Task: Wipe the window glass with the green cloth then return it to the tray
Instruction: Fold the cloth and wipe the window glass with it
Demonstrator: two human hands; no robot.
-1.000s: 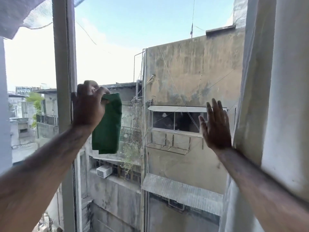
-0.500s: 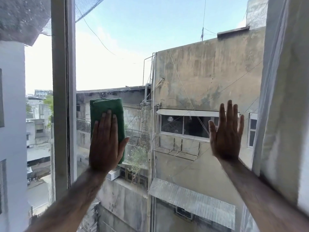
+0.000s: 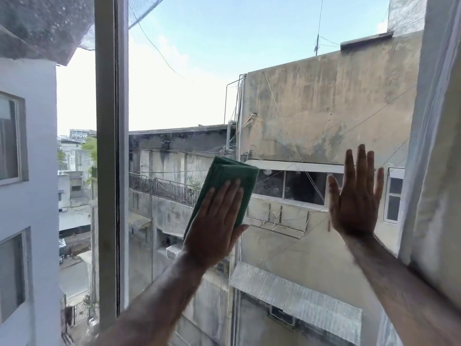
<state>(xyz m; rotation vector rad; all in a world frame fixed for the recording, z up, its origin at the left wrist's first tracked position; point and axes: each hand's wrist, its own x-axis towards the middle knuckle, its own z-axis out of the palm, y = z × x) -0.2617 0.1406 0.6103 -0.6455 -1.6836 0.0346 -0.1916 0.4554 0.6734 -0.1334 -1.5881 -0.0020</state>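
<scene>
A folded green cloth [image 3: 230,174] lies flat against the window glass [image 3: 189,91], tilted to the right. My left hand [image 3: 214,226] presses it to the pane with a flat palm and straight fingers, covering its lower half. My right hand [image 3: 355,196] rests flat on the same glass further right, fingers spread upward, holding nothing. The tray is not in view.
A pale vertical window frame [image 3: 109,158] stands to the left of the cloth. A white curtain [image 3: 434,156] hangs along the right edge, close to my right forearm. Beyond the glass are concrete buildings and sky.
My left hand went from gripping the hanging cloth near the frame to pressing it flat on the glass, then slid right with the cloth tilting. My right hand stayed on the pane.
</scene>
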